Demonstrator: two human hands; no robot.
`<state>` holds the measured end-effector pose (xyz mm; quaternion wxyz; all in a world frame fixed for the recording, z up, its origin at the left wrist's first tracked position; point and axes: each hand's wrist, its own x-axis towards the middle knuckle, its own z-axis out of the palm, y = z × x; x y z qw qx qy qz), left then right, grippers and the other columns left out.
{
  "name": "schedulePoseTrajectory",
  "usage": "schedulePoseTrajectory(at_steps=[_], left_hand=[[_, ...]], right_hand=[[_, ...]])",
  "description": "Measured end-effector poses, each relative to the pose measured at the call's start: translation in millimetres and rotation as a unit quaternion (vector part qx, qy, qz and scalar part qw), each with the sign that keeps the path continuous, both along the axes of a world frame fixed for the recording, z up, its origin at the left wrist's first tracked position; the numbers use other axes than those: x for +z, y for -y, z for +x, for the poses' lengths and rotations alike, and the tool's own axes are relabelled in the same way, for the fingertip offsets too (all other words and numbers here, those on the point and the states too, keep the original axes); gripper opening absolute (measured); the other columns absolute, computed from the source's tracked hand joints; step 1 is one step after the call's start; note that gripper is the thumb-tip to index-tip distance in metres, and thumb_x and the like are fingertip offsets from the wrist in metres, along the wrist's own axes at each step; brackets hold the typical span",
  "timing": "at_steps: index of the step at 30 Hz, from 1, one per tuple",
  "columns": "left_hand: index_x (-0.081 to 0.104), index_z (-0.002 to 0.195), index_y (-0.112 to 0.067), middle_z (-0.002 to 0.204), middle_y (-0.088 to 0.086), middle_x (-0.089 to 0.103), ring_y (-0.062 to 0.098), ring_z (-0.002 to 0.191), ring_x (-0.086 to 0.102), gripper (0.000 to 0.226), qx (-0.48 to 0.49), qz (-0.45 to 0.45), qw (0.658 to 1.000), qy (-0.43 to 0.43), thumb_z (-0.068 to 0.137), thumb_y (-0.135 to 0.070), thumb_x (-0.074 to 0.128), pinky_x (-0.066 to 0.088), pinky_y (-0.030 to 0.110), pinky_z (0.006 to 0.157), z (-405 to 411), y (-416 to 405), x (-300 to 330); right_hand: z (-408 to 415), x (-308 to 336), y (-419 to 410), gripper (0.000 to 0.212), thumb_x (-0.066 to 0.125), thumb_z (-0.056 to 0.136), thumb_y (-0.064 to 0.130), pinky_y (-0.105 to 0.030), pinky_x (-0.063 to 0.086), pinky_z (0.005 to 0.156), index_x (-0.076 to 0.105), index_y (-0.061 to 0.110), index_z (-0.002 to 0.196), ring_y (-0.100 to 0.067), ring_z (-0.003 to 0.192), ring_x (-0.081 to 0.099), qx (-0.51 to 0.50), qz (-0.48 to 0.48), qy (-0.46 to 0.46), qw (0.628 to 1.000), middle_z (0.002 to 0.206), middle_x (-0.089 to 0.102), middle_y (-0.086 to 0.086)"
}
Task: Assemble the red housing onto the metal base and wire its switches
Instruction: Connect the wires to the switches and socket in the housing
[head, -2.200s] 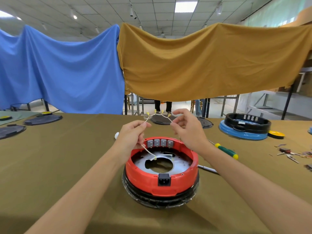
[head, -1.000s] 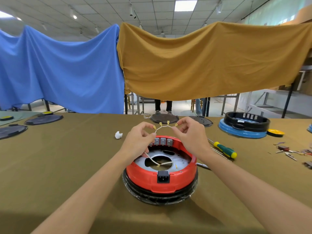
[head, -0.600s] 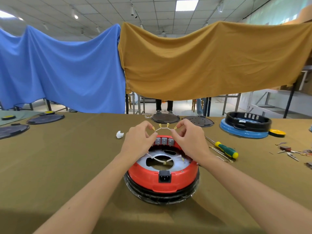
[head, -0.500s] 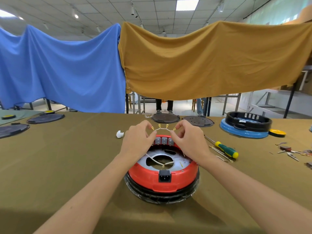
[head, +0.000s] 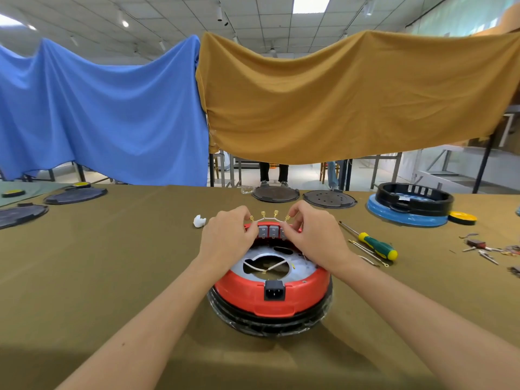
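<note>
- Far left on the olive table cloth (head: 112, 263) there's a couple of flat dark discs (head: 76, 195), one with a little yellow cap (head: 81, 184) behind it, all well away from where I'm working.
- Small white scrap (head: 199, 221) sits just left of my left hand, not touching anything.
- My left hand (head: 226, 240) is over the far left part of the rim, thumb and forefinger curled in and pinching the left end of the white wire harness (head: 269, 219).
- That harness arcs between my two hands, right above the row of grey switches (head: 269, 231). Its four brass terminals (head: 275, 213) point up; can't tell if the wire touches the switches.
- The red housing (head: 271, 298) is dead centre in front of me, sitting on the metal base (head: 254, 256), with a black ring under it. Black power socket (head: 273, 290) faces me. Another white wire (head: 264, 268) lies loose across the hole in the base.
- My right hand (head: 315, 239) mirrors the left, fingertips pinching the right end of the harness, the other fingers curled over the rim.
- Right of that: a green and yellow screwdriver (head: 375, 244) and some thin metal pins (head: 368, 253) lying beside it.
- Further right and back, a black housing on a blue base (head: 409, 208), a yellow disc (head: 463, 217) beside it, and a scatter of small parts (head: 484, 247) near the table edge.
</note>
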<state>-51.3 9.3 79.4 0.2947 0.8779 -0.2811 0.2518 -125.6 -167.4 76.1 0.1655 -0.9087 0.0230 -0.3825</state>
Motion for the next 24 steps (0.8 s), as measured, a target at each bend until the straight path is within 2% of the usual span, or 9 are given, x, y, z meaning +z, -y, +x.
schedulePoseTrajectory(at_steps=[3, 7, 9, 11, 15, 19, 22, 24], left_hand=[[0.069, 0.106, -0.017, 0.075, -0.004, 0.071, 0.014, 0.071, 0.063, 0.023, -0.042, -0.006, 0.997, -0.068, 0.095, -0.035, 0.06, 0.054, 0.035, 0.075, 4, -1, 3], [0.064, 0.114, -0.023, 0.072, -0.004, 0.073, 0.007, 0.044, 0.056, 0.019, -0.141, -0.059, 0.959, -0.241, 0.097, -0.02, 0.056, 0.048, 0.022, 0.046, 9, -7, 12], [0.062, 0.114, -0.024, 0.074, -0.004, 0.074, 0.006, 0.042, 0.053, 0.023, -0.157, -0.092, 0.935, -0.306, 0.095, -0.013, 0.055, 0.047, 0.02, 0.044, 12, -10, 15], [0.066, 0.109, -0.017, 0.075, -0.003, 0.075, 0.005, 0.043, 0.053, 0.019, -0.154, -0.107, 0.926, -0.329, 0.093, -0.01, 0.058, 0.047, 0.02, 0.045, 14, -11, 17], [0.071, 0.099, -0.017, 0.084, 0.005, 0.07, 0.003, 0.042, 0.057, 0.013, -0.138, -0.063, 0.944, -0.292, 0.092, -0.011, 0.061, 0.047, 0.018, 0.045, 17, -14, 15], [0.07, 0.091, -0.021, 0.075, -0.008, 0.066, 0.0, 0.044, 0.058, 0.011, -0.129, 0.06, 0.973, -0.182, 0.091, -0.013, 0.063, 0.047, 0.019, 0.046, 17, -16, 14], [0.071, 0.089, -0.026, 0.071, -0.019, 0.061, 0.0, 0.062, 0.058, 0.012, -0.103, 0.145, 0.978, -0.105, 0.089, -0.017, 0.063, 0.048, 0.02, 0.063, 17, -13, 15], [0.071, 0.09, -0.027, 0.069, -0.021, 0.059, 0.004, 0.071, 0.059, 0.012, -0.099, 0.167, 0.977, -0.089, 0.09, -0.018, 0.062, 0.041, 0.018, 0.063, 17, -11, 14]], right_hand=[[4, -1, 4, 0.019, 0.067, 0.089, 0.04, -0.021, 0.043, 0.059, 0.058, 0.023, 0.091, -0.002, 0.064, 0.058, -0.006, 0.05, -0.033, 0.998, 0.066, 0.062, 0.012], [8, 0, 12, 0.021, 0.067, 0.088, 0.042, -0.028, 0.05, 0.067, 0.061, 0.022, 0.087, -0.006, 0.069, 0.061, -0.023, 0.084, -0.066, 0.994, 0.068, 0.064, 0.012], [10, 1, 14, 0.022, 0.067, 0.088, 0.043, -0.03, 0.052, 0.069, 0.063, 0.021, 0.087, -0.008, 0.072, 0.063, -0.027, 0.09, -0.075, 0.993, 0.07, 0.064, 0.011], [10, 3, 15, 0.022, 0.068, 0.087, 0.043, -0.03, 0.053, 0.07, 0.065, 0.021, 0.084, -0.01, 0.074, 0.063, -0.03, 0.09, -0.09, 0.991, 0.072, 0.065, 0.01], [10, 8, 14, 0.021, 0.07, 0.087, 0.039, -0.025, 0.05, 0.062, 0.066, 0.022, 0.077, -0.008, 0.066, 0.063, -0.012, 0.084, -0.137, 0.987, 0.065, 0.063, 0.011], [10, 9, 14, 0.021, 0.07, 0.088, 0.036, -0.017, 0.039, 0.051, 0.071, 0.017, 0.081, -0.004, 0.057, 0.057, -0.002, 0.036, -0.184, 0.982, 0.06, 0.06, 0.012], [11, 9, 14, 0.02, 0.07, 0.088, 0.035, -0.016, 0.037, 0.049, 0.072, 0.016, 0.084, -0.003, 0.057, 0.057, -0.002, -0.006, -0.207, 0.978, 0.066, 0.064, 0.009], [11, 8, 14, 0.019, 0.071, 0.088, 0.035, -0.019, 0.043, 0.054, 0.073, 0.016, 0.089, -0.006, 0.063, 0.059, -0.002, -0.025, -0.214, 0.977, 0.074, 0.066, 0.007]])
